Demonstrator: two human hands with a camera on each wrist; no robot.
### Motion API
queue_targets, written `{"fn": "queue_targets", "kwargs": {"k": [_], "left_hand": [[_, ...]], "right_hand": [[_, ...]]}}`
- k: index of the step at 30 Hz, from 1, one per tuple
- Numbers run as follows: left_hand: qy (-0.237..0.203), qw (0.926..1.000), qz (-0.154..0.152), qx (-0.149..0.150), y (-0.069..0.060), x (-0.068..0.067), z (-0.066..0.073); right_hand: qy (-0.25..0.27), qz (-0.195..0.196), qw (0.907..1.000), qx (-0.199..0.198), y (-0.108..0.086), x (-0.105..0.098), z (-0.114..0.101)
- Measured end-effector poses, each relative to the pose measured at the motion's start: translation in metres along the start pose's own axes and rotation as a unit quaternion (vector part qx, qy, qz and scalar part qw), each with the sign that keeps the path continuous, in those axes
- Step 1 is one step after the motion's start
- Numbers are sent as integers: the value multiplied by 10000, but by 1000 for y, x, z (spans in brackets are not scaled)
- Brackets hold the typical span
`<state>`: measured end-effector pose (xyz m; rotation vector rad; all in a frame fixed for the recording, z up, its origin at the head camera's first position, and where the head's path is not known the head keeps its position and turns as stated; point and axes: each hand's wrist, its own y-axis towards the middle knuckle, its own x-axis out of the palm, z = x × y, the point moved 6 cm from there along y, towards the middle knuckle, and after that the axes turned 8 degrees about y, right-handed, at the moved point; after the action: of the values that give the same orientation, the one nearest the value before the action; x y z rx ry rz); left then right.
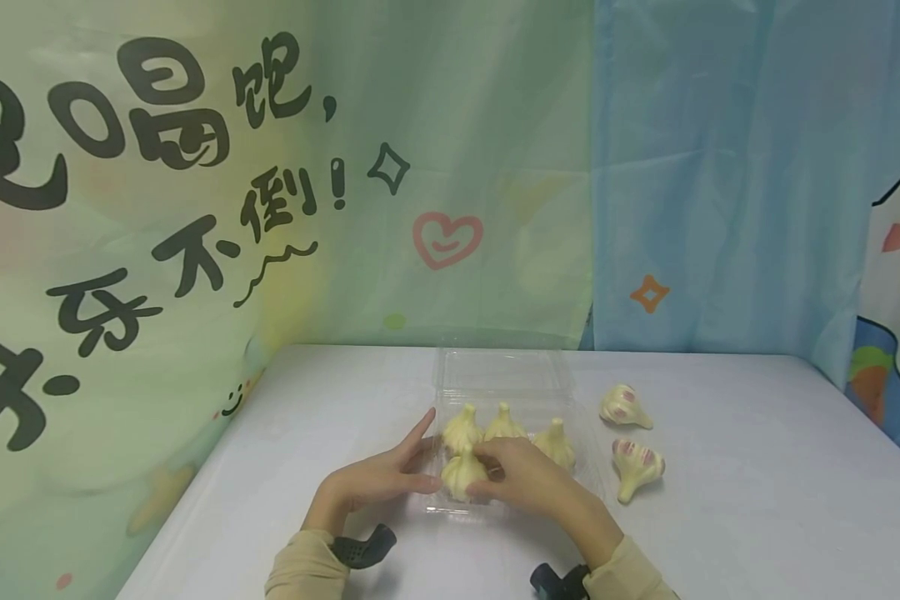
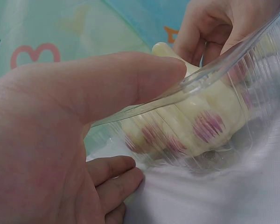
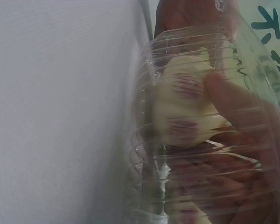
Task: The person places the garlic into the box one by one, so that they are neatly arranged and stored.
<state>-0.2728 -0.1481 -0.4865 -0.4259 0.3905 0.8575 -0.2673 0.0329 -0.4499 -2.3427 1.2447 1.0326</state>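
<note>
A clear plastic box point(image 1: 450, 507) holds several pale garlic bulbs, among them a back-left bulb point(image 1: 461, 429), a back-middle bulb point(image 1: 504, 423) and a right-hand bulb point(image 1: 557, 444). My right hand point(image 1: 536, 479) reaches into the box and holds the front-left garlic bulb point(image 1: 462, 475) between thumb and fingers. Through the ribbed wall in the right wrist view, this bulb point(image 3: 182, 105) shows purple streaks, and the thumb lies against it. Beside the box's left wall is my left hand point(image 1: 378, 483). Its straight thumb point(image 2: 144, 77) rests along the rim, and its other fingers lie low outside the wall.
Two more garlic bulbs lie on the white table point(image 1: 757, 500) right of the box: a farther bulb point(image 1: 624, 406) and a nearer bulb point(image 1: 636, 467). The box's clear lid point(image 1: 504, 371) is folded back behind it. A printed curtain point(image 1: 450, 167) hangs beyond the table.
</note>
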Motion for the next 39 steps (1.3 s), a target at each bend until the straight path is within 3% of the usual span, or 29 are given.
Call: {"fn": "queue_targets", "kwargs": {"k": [24, 39], "left_hand": [[-74, 10000, -29, 24, 1, 0, -1], [-81, 10000, -11, -34, -1, 1, 2]], "right_hand": [[113, -42, 9999, 2, 1, 0, 0], [43, -53, 9997, -213, 2, 2, 1]]}}
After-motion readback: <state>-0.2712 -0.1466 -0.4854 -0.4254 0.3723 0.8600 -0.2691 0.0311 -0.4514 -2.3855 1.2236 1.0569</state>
